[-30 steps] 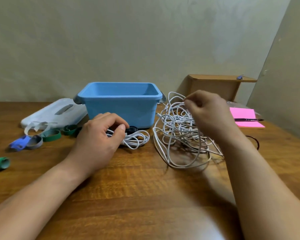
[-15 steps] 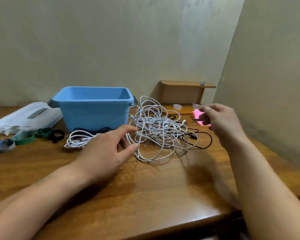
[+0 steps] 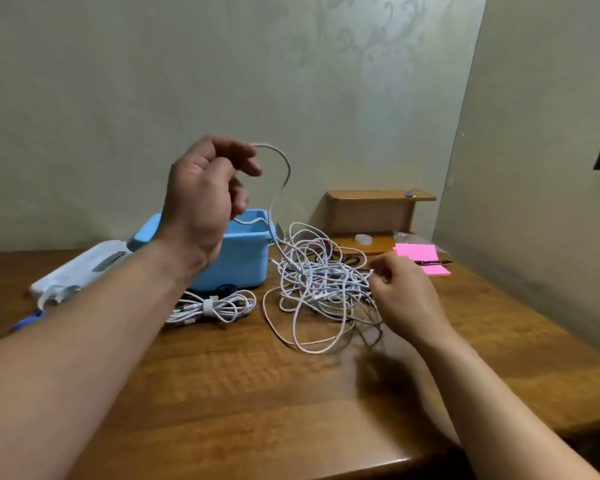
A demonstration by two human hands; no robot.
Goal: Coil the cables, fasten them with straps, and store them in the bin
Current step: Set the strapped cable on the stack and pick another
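A tangled heap of white cables (image 3: 317, 285) lies on the wooden table (image 3: 257, 393) to the right of the blue bin (image 3: 246, 254). My left hand (image 3: 205, 192) is raised above the bin and pinches one white cable, lifting a loop of it out of the heap. My right hand (image 3: 402, 292) is low at the heap's right edge, its fingers pinching a cable end. A coiled white cable (image 3: 215, 306) fastened with a strap lies in front of the bin. A black cable (image 3: 352, 259) runs under the heap.
The bin's white lid (image 3: 80, 268) lies at the left with a white strap (image 3: 58, 292) and a blue strap (image 3: 28, 320) near it. A small wooden shelf (image 3: 374, 209), pink sticky notes (image 3: 420, 256) and a pen (image 3: 433, 262) stand at the back right. The table's front edge is near.
My left hand rose from the table beside the heap and now lifts a cable strand above the bin. My right hand came down from near the pink notes to the heap's right edge.
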